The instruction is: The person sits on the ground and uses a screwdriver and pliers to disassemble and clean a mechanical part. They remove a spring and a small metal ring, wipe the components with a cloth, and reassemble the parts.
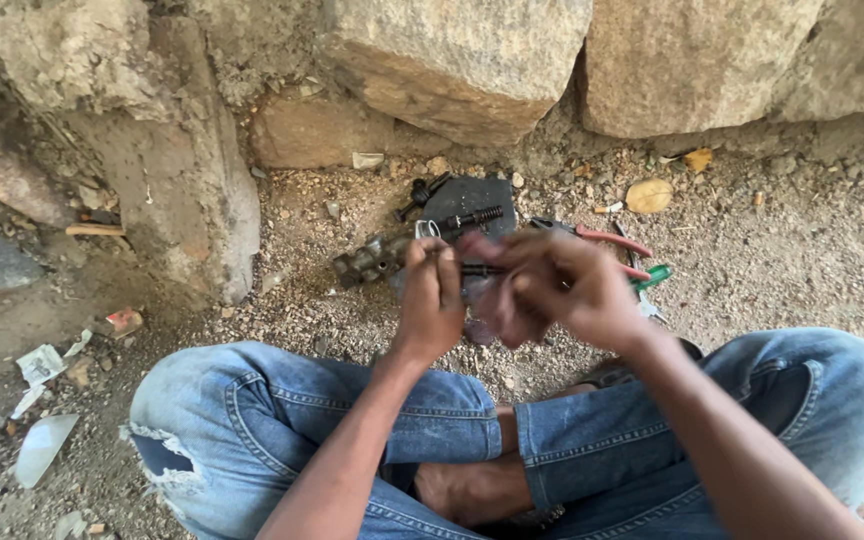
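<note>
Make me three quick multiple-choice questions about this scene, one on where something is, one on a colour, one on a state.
1. Where do the pliers lie?
A. on gravel past the right hand
B. on the jeans
C. atop a stone

2. What colour are the plier handles?
A. blue
B. red
C. yellow

3. What does the left hand do?
A. lies flat
B. points
C. pinches a dark bolt

Answers: 1 A, they lie on the ground beyond the right hand; 2 B, the grips are red; 3 C, fingers close on the bolt.

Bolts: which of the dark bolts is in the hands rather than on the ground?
The bolt held level between the left hand and right hand. Another bolt lies on the dark plate; a third rests at the plate's left edge.
</note>
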Tool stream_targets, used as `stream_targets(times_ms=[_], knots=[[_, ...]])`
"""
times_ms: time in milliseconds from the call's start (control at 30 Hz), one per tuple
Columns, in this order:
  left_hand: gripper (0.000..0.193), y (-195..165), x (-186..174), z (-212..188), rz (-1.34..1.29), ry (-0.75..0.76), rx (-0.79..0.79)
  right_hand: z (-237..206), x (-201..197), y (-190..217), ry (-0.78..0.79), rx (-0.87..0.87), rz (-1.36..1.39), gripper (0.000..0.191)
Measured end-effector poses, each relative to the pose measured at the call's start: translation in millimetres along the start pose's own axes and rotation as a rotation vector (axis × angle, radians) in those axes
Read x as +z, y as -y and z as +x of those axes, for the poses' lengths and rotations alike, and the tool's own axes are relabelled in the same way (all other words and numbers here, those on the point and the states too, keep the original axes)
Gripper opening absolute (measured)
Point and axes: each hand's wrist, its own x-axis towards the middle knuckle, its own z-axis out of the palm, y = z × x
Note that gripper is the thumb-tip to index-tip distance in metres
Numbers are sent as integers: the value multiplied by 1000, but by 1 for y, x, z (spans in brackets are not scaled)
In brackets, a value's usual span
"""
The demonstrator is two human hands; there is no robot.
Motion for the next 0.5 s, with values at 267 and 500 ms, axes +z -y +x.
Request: stream_targets(times_ms=[267, 500], knots=[[52, -20, 2, 0, 23, 110, 4, -7, 39, -41, -145, -9, -85, 16], [59, -25, -1, -8, 270, 226, 212, 20, 37, -68, 28, 157, 103, 15]])
